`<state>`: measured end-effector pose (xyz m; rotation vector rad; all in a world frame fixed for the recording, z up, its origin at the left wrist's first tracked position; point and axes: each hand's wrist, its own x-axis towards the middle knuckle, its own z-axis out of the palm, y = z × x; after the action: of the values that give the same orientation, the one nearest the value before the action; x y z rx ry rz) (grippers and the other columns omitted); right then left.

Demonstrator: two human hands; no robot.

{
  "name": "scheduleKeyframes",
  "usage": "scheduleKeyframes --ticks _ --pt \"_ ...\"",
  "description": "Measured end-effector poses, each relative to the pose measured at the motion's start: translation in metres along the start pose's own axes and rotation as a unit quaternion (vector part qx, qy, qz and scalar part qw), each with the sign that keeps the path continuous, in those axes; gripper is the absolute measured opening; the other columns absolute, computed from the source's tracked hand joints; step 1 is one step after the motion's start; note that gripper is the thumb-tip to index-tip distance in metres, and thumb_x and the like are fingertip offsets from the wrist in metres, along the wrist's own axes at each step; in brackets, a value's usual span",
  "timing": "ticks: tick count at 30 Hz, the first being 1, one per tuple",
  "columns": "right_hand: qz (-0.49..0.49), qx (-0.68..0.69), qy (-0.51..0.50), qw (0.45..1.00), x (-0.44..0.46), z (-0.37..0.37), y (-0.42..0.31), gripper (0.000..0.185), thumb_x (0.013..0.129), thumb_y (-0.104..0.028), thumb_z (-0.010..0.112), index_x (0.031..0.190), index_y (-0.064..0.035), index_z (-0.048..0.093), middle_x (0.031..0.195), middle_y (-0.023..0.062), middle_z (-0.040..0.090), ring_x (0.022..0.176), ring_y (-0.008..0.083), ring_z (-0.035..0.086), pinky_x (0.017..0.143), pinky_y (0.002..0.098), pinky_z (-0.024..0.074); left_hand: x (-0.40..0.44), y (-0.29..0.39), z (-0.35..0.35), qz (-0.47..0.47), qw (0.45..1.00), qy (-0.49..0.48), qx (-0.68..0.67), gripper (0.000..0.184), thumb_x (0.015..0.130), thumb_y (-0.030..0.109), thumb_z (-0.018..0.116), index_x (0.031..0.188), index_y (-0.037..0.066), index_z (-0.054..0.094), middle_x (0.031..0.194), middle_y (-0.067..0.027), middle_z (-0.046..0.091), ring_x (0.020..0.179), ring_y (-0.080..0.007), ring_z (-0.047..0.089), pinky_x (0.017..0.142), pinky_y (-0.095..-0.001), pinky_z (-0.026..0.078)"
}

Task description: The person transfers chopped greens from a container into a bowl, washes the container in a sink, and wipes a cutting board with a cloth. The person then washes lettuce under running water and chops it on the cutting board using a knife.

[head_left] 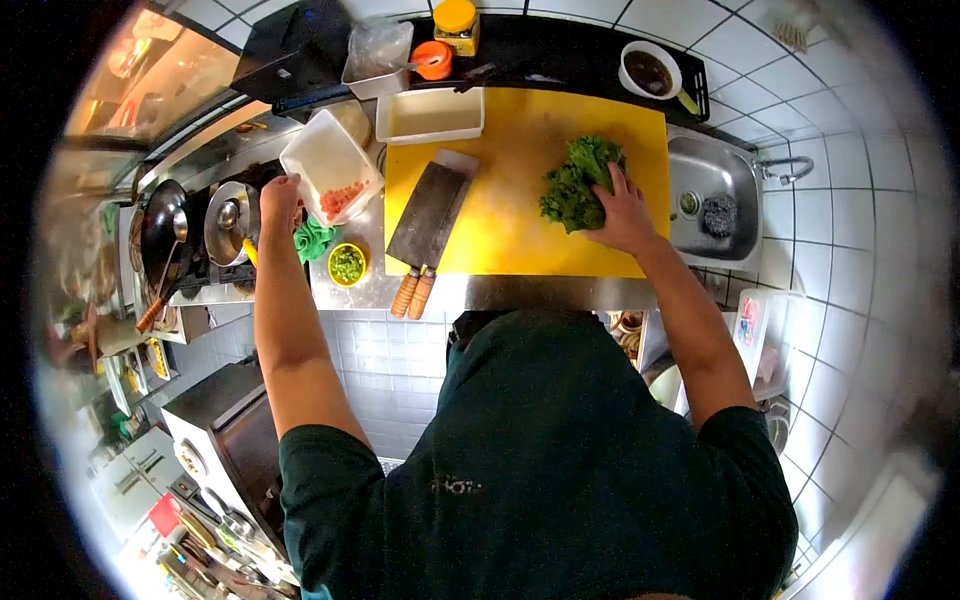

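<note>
My left hand [281, 203] is closed on the near-left rim of a white plastic container [322, 150]. The container sits at an angle, with small diced orange-pink pieces [343, 199] gathered at its lower end. On the right half of the yellow cutting board [510, 240], my right hand [624, 217] is wrapped round the right side of a bunch of leafy green lettuce [575, 190]. Its fingers are partly sunk among the leaves. Two cleavers [430, 215] lie side by side at the board's left, wooden handles over the near edge.
A yellow bowl of chopped greens [346, 264] and a green cloth [314, 238] lie below the container. Pans [228, 222] stand on the stove at left. At right is a metal sink [715, 170]. An empty white tray [430, 115] and a bowl of dark liquid [650, 72] stand behind.
</note>
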<state>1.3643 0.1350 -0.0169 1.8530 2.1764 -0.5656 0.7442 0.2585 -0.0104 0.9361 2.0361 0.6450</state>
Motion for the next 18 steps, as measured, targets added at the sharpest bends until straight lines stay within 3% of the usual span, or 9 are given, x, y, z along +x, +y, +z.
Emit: scheduleKeyframes --ticks 1,2,4,5,6,9,11,14,18 --pt "-0.003 0.005 0.014 1.0 -0.003 0.002 -0.001 0.096 0.069 -0.056 0.084 0.147 -0.0115 0.049 0.165 0.0184 0.002 0.149 0.0473 0.013 0.116 0.0621 0.027 -0.012 0.011 0.002 0.007 0.999 0.018 0.047 0.031 0.094 0.032 0.063 0.1 0.002 0.067 0.075 -0.0145 0.068 0.049 -0.0246 0.06 0.045 -0.0375 0.046" --pt "-0.007 0.011 0.029 0.999 -0.005 0.001 -0.001 0.097 0.068 -0.057 0.084 0.147 -0.0124 0.049 0.165 0.0187 0.001 0.149 0.0473 0.012 0.116 0.0622 0.026 -0.015 0.005 0.007 0.121 0.974 0.127 0.146 0.031 0.094 0.032 0.063 0.098 0.001 0.067 0.075 -0.0164 0.068 0.052 -0.0281 0.06 0.049 -0.0395 0.047" --pt "-0.022 0.025 0.056 0.998 -0.01 -0.001 -0.002 0.1 0.066 -0.058 0.085 0.148 -0.0138 0.048 0.165 0.0193 0.001 0.149 0.0474 0.011 0.117 0.0622 0.0243 -0.025 -0.013 0.015 0.336 0.821 0.329 0.325 0.033 0.094 0.033 0.064 0.096 0.0 0.066 0.077 -0.0203 0.068 0.057 -0.0352 0.06 0.055 -0.0435 0.05" --pt "-0.031 0.034 0.07 0.996 -0.013 -0.004 -0.001 0.101 0.066 -0.058 0.086 0.148 -0.0144 0.047 0.165 0.0197 0.001 0.149 0.0476 0.011 0.117 0.0622 0.0235 -0.073 0.011 0.021 0.317 0.877 0.238 0.271 0.03 0.092 0.028 0.065 0.096 -0.002 0.066 0.082 -0.0243 0.068 0.071 -0.0419 0.063 0.068 -0.0465 0.052" --pt "-0.041 0.043 0.083 0.995 -0.015 -0.004 -0.001 0.102 0.065 -0.058 0.086 0.149 -0.015 0.047 0.165 0.0201 0.001 0.15 0.0477 0.011 0.117 0.0621 0.0228 -0.126 0.03 0.036 0.31 0.924 0.175 0.138 0.024 0.091 0.023 0.068 0.093 -0.001 0.066 0.084 -0.0223 0.068 0.076 -0.0412 0.065 0.069 -0.0484 0.052" --pt "-0.06 0.046 0.11 0.991 -0.017 0.004 0.006 0.104 0.065 -0.058 0.086 0.151 -0.0161 0.044 0.165 0.0205 0.001 0.149 0.0478 0.011 0.118 0.0617 0.0219 -0.204 -0.012 0.085 0.353 0.898 0.111 0.238 0.021 0.086 0.021 0.073 0.092 0.003 0.064 0.079 -0.0204 0.063 0.072 -0.0397 0.064 0.063 -0.047 0.053" --pt "-0.055 0.044 0.108 0.992 -0.015 0.005 0.005 0.105 0.065 -0.056 0.087 0.152 -0.0168 0.043 0.165 0.0207 0.001 0.149 0.0477 0.012 0.117 0.0617 0.0226 -0.245 -0.042 0.114 0.392 0.86 0.081 0.318 0.025 0.087 0.025 0.069 0.098 0.005 0.063 0.093 -0.0197 0.063 0.082 -0.0384 0.065 0.065 -0.0464 0.055" --pt "-0.048 0.043 0.101 0.993 -0.011 0.009 0.006 0.105 0.065 -0.053 0.087 0.152 -0.0171 0.041 0.165 0.021 0.003 0.149 0.0475 0.013 0.117 0.0608 0.0234 -0.26 -0.094 0.139 0.262 0.884 0.023 0.386 0.033 0.083 0.02 0.066 0.11 0.003 0.061 0.103 -0.0225 0.062 0.098 -0.0412 0.062 0.083 -0.0513 0.052" --pt "-0.038 0.044 0.083 0.995 -0.007 0.001 0.005 0.103 0.067 -0.05 0.087 0.153 -0.0168 0.041 0.165 0.0216 0.003 0.149 0.0477 0.014 0.117 0.0594 0.0246 -0.262 -0.137 0.153 0.231 0.909 0.023 0.346 0.051 0.079 0.014 0.062 0.127 0.002 0.053 0.108 -0.0249 0.062 0.1 -0.0434 0.061 0.09 -0.0517 0.05"
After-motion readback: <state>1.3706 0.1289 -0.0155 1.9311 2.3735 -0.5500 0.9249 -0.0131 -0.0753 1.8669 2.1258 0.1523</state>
